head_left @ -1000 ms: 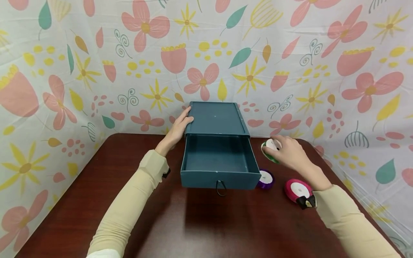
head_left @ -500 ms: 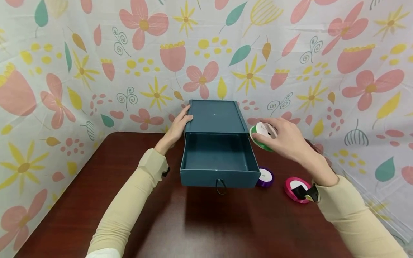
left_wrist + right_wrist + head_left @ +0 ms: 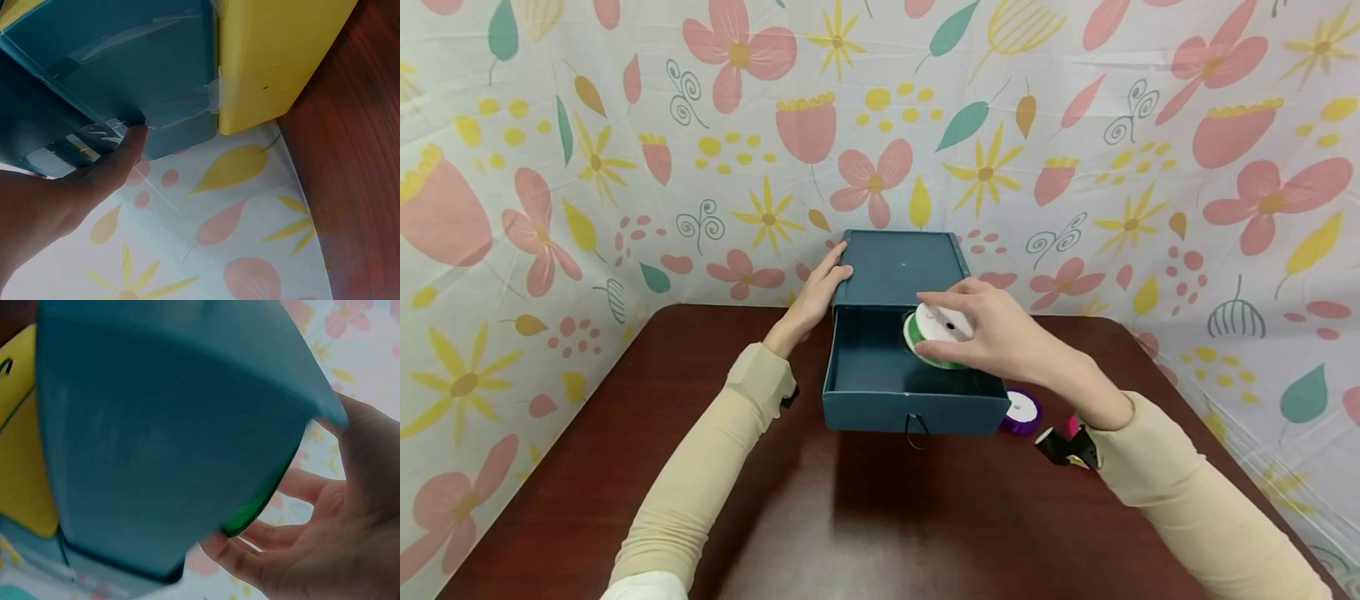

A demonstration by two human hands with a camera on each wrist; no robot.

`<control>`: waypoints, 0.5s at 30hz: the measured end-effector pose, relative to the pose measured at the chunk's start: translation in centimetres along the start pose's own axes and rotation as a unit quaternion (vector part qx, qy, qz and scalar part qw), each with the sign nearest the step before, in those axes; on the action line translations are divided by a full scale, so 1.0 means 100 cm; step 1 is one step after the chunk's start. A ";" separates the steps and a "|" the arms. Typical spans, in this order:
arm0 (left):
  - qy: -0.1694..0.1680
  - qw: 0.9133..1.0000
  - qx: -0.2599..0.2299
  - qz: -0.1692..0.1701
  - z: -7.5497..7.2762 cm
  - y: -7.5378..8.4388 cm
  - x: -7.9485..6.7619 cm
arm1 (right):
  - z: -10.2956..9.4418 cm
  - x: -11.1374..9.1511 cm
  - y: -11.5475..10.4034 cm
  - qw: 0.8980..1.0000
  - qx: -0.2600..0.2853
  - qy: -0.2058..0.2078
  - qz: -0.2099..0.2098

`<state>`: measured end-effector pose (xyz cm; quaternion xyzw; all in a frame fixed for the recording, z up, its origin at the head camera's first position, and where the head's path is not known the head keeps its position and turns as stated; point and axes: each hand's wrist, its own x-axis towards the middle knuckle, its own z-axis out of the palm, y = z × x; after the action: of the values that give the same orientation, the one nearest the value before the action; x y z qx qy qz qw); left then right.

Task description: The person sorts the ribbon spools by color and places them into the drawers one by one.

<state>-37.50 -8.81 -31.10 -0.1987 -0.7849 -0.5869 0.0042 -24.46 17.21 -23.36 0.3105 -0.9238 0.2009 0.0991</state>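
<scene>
There are 3 ribbon spools (image 3: 934, 321) (image 3: 1021, 408) (image 3: 1072, 426), 1 blue drawer (image 3: 880, 412), 1 table (image 3: 737, 517) and 1 patterned backdrop (image 3: 880, 62).

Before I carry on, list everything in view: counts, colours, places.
Table: 1, reddish-brown, foreground
Floral cloth: 1, white, multicoloured print, background
Box: 1, teal, mid-table
Drawer: 1, teal, pulled out of box
Yellow section: 1, yellow, below teal part
Pull loops: 2, dark, drawer and yellow section
Green spool: 1, green and white, held over drawer
Purple spool: 1, purple and white, right of drawer
Pink spool: 1, pink, mostly hidden
Wrist devices: 2, black, wrists
Sleeves: 2, beige, forearms
Left hand: 1, bare, box's left edge
Right hand: 1, bare, gripping green spool
</scene>
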 end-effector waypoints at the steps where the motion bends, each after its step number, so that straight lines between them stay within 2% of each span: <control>1: 0.001 1.000 0.002 0.000 0.000 0.000 0.000 | 0.003 0.002 -0.002 1.000 0.001 -0.006 -0.008; 8: 0.001 1.000 0.008 -0.004 -0.001 -0.001 0.000 | 0.019 0.011 -0.008 0.998 0.002 -0.039 -0.044; 15: 0.005 1.000 0.002 -0.007 0.000 -0.001 0.001 | 0.030 0.016 -0.006 0.996 -0.014 -0.065 -0.062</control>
<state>-37.61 -8.82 -31.19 -0.1904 -0.7876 -0.5860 0.0048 -25.54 14.57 -25.36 0.3781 -0.9100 0.1612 0.0553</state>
